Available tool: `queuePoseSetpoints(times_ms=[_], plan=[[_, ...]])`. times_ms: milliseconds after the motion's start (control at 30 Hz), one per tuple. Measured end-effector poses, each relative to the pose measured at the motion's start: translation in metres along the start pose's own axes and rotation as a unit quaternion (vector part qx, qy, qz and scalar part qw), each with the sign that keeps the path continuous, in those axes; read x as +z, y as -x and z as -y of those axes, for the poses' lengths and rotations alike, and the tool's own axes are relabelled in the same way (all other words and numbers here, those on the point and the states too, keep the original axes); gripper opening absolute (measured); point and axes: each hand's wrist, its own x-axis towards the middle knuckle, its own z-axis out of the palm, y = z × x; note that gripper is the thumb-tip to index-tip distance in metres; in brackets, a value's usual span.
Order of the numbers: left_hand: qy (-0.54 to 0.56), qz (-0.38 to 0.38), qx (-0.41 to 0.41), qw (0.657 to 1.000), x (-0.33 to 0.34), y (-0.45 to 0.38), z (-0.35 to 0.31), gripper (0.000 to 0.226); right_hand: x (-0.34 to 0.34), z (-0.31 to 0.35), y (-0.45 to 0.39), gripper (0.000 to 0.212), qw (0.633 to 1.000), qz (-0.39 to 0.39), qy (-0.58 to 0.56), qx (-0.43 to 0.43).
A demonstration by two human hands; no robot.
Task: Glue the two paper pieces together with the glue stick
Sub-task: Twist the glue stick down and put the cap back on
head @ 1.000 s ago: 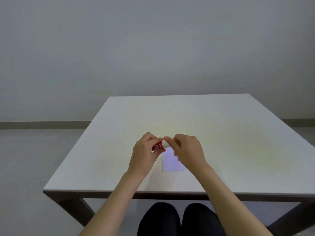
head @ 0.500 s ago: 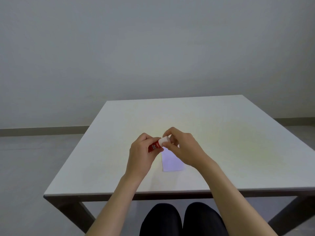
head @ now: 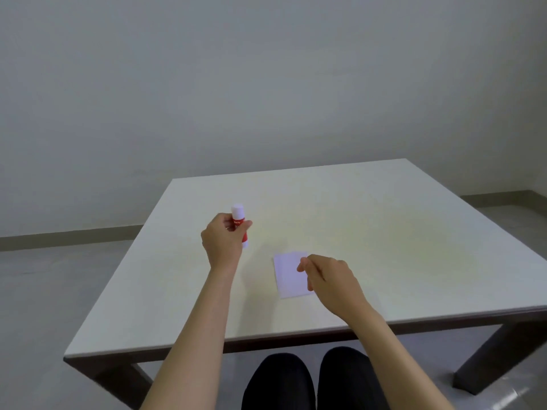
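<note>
My left hand (head: 223, 241) grips a red glue stick (head: 239, 224) with a white cap on top, held upright with its base at or just above the white table (head: 384, 232), left of centre. A small pale lilac paper (head: 288, 272) lies flat near the front edge; only one piece shows, and I cannot tell if a second lies under it. My right hand (head: 328, 279) hovers over the paper's right side with fingers loosely curled and nothing in them, hiding part of that edge.
The table's front edge (head: 266, 335) runs just above my dark-clad knees (head: 307, 377). A dark table leg (head: 488, 356) stands at the right. Grey floor and a plain wall with a skirting board surround the table.
Both hands were together on the glue stick above the paper. Now they have parted: the left carried the capped stick left and upright, the right dropped toward the paper.
</note>
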Motion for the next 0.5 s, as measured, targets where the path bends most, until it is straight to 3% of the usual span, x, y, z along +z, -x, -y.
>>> queuePoseSetpoints(times_ms=[200,400,500], plan=[[0.002,0.021,-0.059,0.998,0.024,-0.006,0.027,0.025,-0.011,-0.019,0.003,0.027,0.999,-0.014,-0.017,0.025],[-0.002,0.024,-0.049,0.999,0.031,-0.001,0.032,0.023,-0.007,-0.026,0.001,0.022,0.999,-0.01,-0.02,0.032],[-0.044,0.064,-0.051,0.996,0.032,0.006,0.041,0.023,-0.001,-0.024,-0.002,0.022,0.999,0.0,-0.007,0.034]])
